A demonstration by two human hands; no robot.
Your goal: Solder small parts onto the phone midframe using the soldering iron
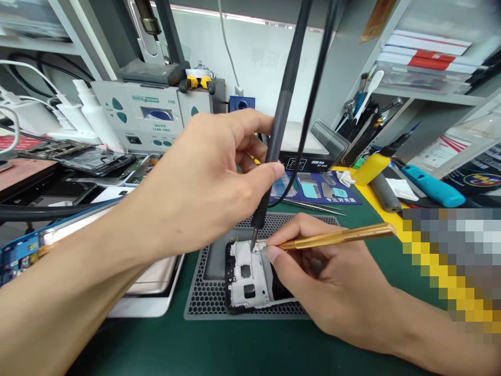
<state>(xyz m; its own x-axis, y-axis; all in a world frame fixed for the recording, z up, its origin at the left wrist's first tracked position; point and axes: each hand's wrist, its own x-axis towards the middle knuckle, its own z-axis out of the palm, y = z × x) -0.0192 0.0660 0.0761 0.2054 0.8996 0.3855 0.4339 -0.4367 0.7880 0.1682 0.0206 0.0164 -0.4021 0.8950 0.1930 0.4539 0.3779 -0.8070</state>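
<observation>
My left hand point(219, 177) closes its thumb and fingers around a long black screwdriver point(278, 125), which slants up out of view. Its metal tip points down onto the upper part of an opened phone point(252, 271), whose white inner cover faces up. Low on the right, my right hand point(332, 282) pinches a gold-handled pen-like tool point(340, 237) near its front end. That tool's tip reaches the phone's cover close to the screwdriver bit; whether it touches is too small to tell. My right fingers hide part of the phone, which lies on a grey honeycomb-patterned mat point(207, 308).
A black cable point(313, 99) hangs beside the screwdriver. Behind stands a grey rework station point(152, 117) with yellow-black pliers point(198, 82) on top. Phone parts and a white device point(146, 308) lie left. Tweezers point(317, 206), a yellow bottle point(370, 166) and a blue tool point(432, 185) lie right.
</observation>
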